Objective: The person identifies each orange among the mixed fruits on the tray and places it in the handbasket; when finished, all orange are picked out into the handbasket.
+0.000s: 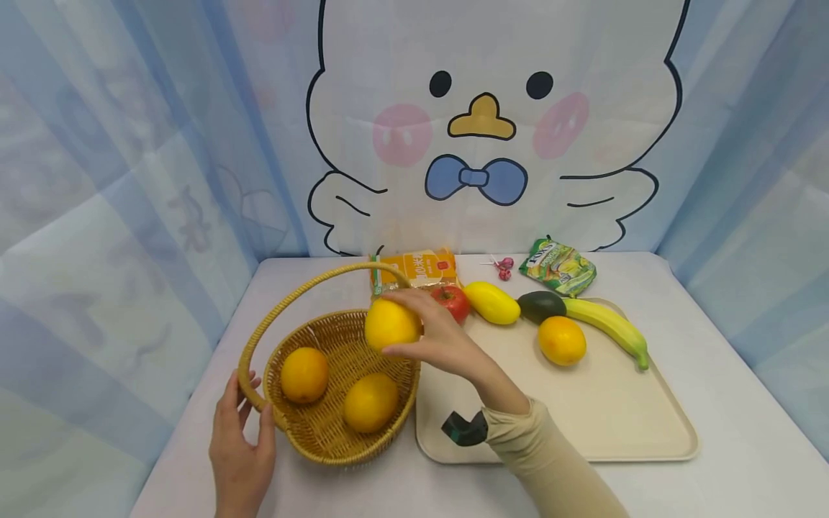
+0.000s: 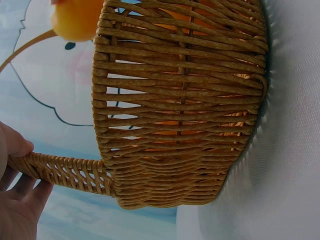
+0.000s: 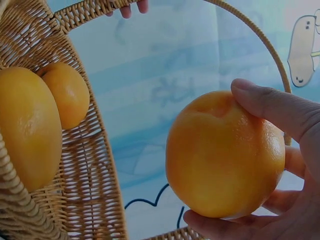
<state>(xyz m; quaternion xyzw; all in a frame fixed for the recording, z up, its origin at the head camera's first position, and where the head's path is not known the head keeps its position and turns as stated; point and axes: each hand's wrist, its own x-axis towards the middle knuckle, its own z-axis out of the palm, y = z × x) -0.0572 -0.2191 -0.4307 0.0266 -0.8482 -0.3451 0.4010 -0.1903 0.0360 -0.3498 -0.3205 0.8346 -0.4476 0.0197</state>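
My right hand (image 1: 440, 334) holds a round yellow peach (image 3: 225, 155) between thumb and fingers. The peach is above the right side of a wicker basket (image 1: 275, 378), below the arch of its handle (image 1: 291, 291). With thumb and fingers around the handle's lower left end, my left hand (image 1: 242, 446) grips it near the rim. Inside the basket lie a round orange fruit (image 1: 304, 374) on the left and an oval yellow mango (image 1: 371, 403) on the right. The left wrist view shows the basket's woven side, with the left hand (image 2: 20, 185) on the handle.
Right of the basket is a beige tray (image 1: 622, 424) with an orange-yellow fruit (image 1: 562, 341), a banana (image 1: 609, 327), a dark green avocado (image 1: 541, 306), a yellow mango (image 1: 492, 302) and a tomato (image 1: 451, 303). Behind are an orange packet (image 1: 421, 267), lollipops (image 1: 504, 268) and a green bag (image 1: 558, 266).
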